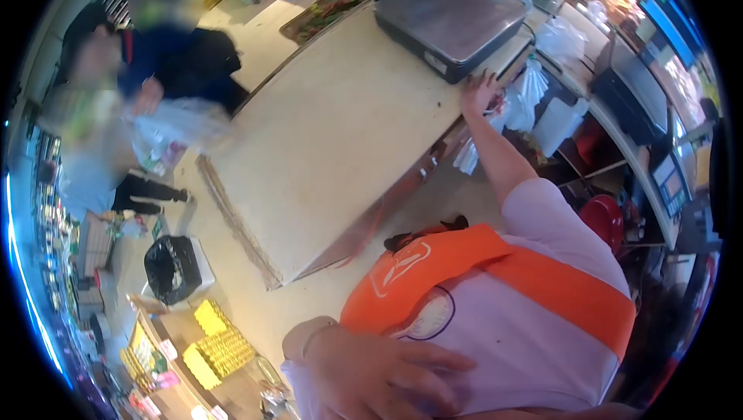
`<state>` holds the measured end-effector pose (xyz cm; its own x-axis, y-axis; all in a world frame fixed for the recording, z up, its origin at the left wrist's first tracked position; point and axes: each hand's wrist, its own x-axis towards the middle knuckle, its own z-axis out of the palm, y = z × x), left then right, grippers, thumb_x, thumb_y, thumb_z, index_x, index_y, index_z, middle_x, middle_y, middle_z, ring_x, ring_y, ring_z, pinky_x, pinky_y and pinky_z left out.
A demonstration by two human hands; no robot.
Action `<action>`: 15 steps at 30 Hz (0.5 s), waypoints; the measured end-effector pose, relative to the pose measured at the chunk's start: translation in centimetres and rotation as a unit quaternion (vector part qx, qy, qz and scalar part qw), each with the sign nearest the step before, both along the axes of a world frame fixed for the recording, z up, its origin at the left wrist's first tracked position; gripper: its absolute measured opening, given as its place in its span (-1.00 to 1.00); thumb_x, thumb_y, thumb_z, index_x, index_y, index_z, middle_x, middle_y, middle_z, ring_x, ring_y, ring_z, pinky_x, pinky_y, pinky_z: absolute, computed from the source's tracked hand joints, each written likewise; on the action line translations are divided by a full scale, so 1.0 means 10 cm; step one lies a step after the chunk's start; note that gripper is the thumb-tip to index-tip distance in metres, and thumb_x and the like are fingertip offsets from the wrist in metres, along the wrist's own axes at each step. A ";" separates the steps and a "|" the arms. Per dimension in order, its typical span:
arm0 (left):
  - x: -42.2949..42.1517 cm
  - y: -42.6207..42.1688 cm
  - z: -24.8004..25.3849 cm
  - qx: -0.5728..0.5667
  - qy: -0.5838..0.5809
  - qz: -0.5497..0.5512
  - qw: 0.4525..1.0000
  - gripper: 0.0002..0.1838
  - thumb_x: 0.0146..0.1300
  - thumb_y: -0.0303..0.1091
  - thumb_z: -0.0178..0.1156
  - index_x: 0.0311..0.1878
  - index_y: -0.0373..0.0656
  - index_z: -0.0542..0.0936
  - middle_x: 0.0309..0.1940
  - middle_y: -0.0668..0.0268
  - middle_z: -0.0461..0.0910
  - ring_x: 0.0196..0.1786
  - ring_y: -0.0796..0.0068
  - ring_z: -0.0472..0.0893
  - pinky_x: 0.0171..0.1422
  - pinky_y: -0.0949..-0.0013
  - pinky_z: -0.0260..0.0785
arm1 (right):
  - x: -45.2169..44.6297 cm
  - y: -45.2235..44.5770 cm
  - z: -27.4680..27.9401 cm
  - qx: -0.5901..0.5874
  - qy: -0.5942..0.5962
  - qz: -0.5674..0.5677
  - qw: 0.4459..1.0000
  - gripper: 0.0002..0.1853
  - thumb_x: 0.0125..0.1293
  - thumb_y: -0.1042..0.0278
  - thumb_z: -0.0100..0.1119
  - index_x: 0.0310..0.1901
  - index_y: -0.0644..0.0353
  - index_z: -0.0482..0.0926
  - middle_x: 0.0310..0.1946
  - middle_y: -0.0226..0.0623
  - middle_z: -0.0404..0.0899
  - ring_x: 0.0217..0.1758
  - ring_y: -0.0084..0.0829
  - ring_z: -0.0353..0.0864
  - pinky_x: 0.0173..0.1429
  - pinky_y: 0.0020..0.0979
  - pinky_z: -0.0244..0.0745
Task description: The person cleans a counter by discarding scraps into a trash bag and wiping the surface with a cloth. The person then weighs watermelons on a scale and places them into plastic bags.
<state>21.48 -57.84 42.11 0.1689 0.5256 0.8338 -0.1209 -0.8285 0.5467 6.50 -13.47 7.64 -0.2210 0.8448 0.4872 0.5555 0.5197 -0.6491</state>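
My left hand (387, 373) lies across the front of my light shirt (503, 335), below the orange apron (433, 273), with its fingers spread and nothing in it. The other arm reaches out to the counter (333, 126), where my right hand (481, 93) rests at the edge with fingers apart. Just beyond its fingertips stands a flat metal scale (457, 14). White plastic bags (530, 95) hang beside that hand, below the counter edge.
Two people (174, 49) (89, 134) stand across the counter at the left, near plastic bags (166, 134). A lined bin (174, 269) and yellow trays (219, 343) are at the lower left. A monitor (669, 22) and red stool (600, 219) are at the right.
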 end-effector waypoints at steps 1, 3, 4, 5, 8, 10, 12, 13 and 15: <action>-0.04 0.01 -0.01 0.019 0.020 -0.005 1.000 -0.59 0.26 -0.01 0.09 -0.10 -0.19 0.56 -0.02 0.21 0.49 0.10 0.03 0.46 0.10 -0.23 0.28 | -0.01 0.00 0.00 -0.001 0.003 0.002 1.000 -0.38 0.26 0.10 0.02 0.29 0.23 0.19 0.35 0.09 0.01 0.39 0.07 0.02 0.41 -0.05 -0.08; -0.14 -0.04 -0.10 0.041 0.034 0.008 0.999 -0.62 0.25 -0.07 0.09 -0.10 -0.22 0.55 -0.07 0.17 0.51 0.04 0.08 0.49 0.07 -0.11 0.34 | 0.01 -0.02 0.00 -0.001 0.011 0.005 1.000 -0.39 0.26 0.12 0.02 0.28 0.23 0.19 0.35 0.08 0.01 0.39 0.07 0.03 0.41 -0.04 -0.09; -0.19 -0.09 -0.18 0.044 0.030 0.026 0.998 -0.65 0.23 -0.11 0.10 -0.13 -0.22 0.56 -0.12 0.16 0.53 -0.01 0.13 0.51 0.04 -0.05 0.37 | 0.01 -0.04 -0.01 0.001 0.021 0.006 1.000 -0.39 0.26 0.14 0.03 0.28 0.23 0.19 0.35 0.08 0.01 0.39 0.07 0.02 0.41 -0.04 -0.08; -0.22 -0.27 -0.35 0.030 0.001 0.067 0.997 -0.69 0.19 -0.16 0.13 -0.19 -0.22 0.58 -0.21 0.18 0.57 -0.11 0.26 0.55 0.01 0.04 0.40 | 0.01 -0.05 -0.04 0.004 0.030 0.007 1.000 -0.39 0.25 0.15 0.04 0.28 0.23 0.19 0.35 0.08 0.01 0.39 0.06 0.02 0.41 -0.03 -0.08; -0.45 -0.18 -0.38 0.052 -0.110 0.311 0.942 -0.69 0.26 -0.19 0.02 -0.28 -0.28 0.57 -0.29 0.15 0.56 -0.19 0.35 0.55 0.00 0.02 0.40 | 0.04 -0.12 0.08 -0.008 0.044 0.004 0.999 -0.39 0.24 0.21 0.06 0.28 0.23 0.18 0.34 0.08 0.02 0.39 0.06 0.01 0.42 -0.03 -0.09; -0.67 -0.46 -0.70 -0.098 -0.097 0.622 0.771 -0.68 0.35 -0.11 -0.06 -0.13 -0.19 0.48 -0.24 0.22 0.50 -0.13 0.31 0.51 -0.06 0.21 0.43 | 0.05 -0.08 0.04 -0.003 0.030 0.013 0.999 -0.39 0.24 0.23 0.05 0.29 0.22 0.16 0.34 0.08 0.02 0.40 0.05 0.00 0.42 -0.03 -0.09; -0.96 -0.71 -1.15 -0.199 -0.186 0.747 0.606 -0.61 0.37 -0.06 -0.07 -0.03 -0.21 0.44 -0.14 0.19 0.47 -0.04 0.27 0.49 -0.02 0.25 0.42 | 0.07 -0.11 0.06 0.002 -0.011 0.003 1.000 -0.37 0.26 0.23 0.04 0.31 0.25 0.11 0.36 0.07 -0.02 0.40 0.08 -0.03 0.43 -0.07 -0.07; -1.09 -0.80 -1.37 -0.233 -0.253 0.773 0.533 -0.56 0.36 -0.03 -0.06 0.01 -0.26 0.43 -0.08 0.15 0.45 0.01 0.24 0.48 0.02 0.23 0.40 | 0.06 -0.11 0.10 0.001 0.000 0.003 1.000 -0.37 0.26 0.23 0.04 0.31 0.24 0.11 0.36 0.07 -0.03 0.40 0.08 -0.03 0.43 -0.07 -0.07; -1.19 -1.06 -1.79 -0.273 -0.291 0.822 0.406 -0.59 0.35 -0.21 -0.08 0.02 -0.42 0.43 -0.04 0.06 0.44 -0.02 0.13 0.47 0.13 0.18 0.35 | 0.07 -0.15 0.13 -0.009 0.015 0.006 1.000 -0.38 0.26 0.22 0.03 0.31 0.24 0.11 0.37 0.06 -0.05 0.41 0.07 -0.04 0.43 -0.07 -0.08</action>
